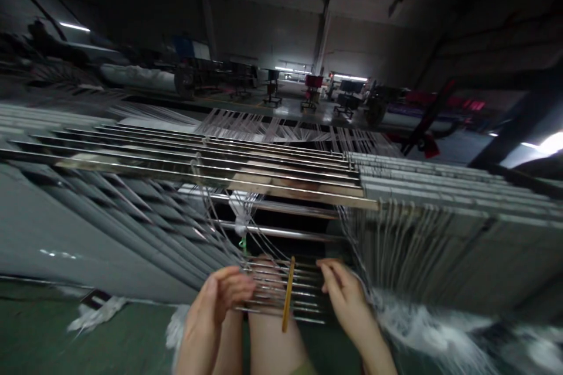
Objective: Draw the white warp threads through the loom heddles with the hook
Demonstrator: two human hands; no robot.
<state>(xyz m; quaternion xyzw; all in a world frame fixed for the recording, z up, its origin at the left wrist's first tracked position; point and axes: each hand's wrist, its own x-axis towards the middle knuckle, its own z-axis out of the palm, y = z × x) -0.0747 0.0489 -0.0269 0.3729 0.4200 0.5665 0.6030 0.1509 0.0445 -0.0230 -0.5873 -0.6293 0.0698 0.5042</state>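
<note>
My left hand (219, 299) is at the left ends of several thin metal rods (268, 286), its fingers stretched out side by side and slightly bent. Whether it touches the rods cannot be told. On the right, my right hand (347, 293) has its fingers bent and drawn together by the rods' far ends. Anything between those fingertips is too small or blurred to make out. A narrow yellow strip (288, 296) lies crosswise over the rods, touched by neither hand. Just above them, white threads (241, 220) gather in a bundle with a small green piece (243, 242) below it.
Long metal bars (281, 176) span a loom-like frame in front of me. Dense grey-white cords hang at left (109, 222) and right (448, 252). Loose white fibre (431, 328) lies low on the right. Green floor (39, 328) shows at lower left. Machines and stands fill the dim background.
</note>
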